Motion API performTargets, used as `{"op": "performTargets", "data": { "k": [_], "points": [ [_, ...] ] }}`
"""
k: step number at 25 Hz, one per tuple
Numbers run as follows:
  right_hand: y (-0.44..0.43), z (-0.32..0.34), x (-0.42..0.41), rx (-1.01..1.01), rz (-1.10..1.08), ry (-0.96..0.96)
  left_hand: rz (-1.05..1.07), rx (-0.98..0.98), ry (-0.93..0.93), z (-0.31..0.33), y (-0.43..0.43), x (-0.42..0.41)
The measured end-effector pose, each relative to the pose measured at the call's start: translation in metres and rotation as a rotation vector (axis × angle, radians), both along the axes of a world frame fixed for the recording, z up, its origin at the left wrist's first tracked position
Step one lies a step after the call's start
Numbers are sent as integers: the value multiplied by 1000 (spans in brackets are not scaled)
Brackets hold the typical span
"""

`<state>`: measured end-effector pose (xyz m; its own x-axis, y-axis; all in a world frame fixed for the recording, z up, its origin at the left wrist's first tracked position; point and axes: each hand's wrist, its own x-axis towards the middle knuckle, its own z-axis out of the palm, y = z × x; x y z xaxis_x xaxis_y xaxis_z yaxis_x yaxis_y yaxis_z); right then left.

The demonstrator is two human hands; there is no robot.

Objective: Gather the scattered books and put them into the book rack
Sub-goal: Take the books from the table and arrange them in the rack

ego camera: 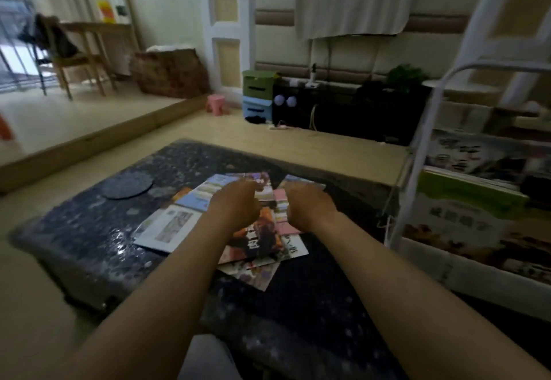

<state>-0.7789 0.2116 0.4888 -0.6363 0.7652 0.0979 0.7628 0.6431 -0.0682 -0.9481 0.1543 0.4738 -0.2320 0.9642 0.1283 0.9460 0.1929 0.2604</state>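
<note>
Several thin books lie scattered and overlapping in the middle of a dark speckled low table. A white one is at the left, an orange-brown one in the centre, a pink one at the right. My left hand hovers over the pile's left part, fingers curled downward. My right hand is beside it over the pink book, fingers bent too. Whether either hand grips a book is hidden. A white metal book rack stands at the right and holds several books.
A round dark mat lies on the table's far left. Behind the table are a raised wooden floor step, a pink stool, green and blue boxes and a black cabinet. A wooden chair stands far left.
</note>
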Motion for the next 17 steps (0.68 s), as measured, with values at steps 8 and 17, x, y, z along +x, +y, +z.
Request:
{"op": "performTargets", "data": {
  "k": [8, 17],
  "points": [
    [4, -122, -69, -291, 106, -263, 73, -386, 34, -132, -21, -37],
    [0, -151, -77, -126, 149, -330, 21, -421, 215, -158, -14, -43]
  ]
}}
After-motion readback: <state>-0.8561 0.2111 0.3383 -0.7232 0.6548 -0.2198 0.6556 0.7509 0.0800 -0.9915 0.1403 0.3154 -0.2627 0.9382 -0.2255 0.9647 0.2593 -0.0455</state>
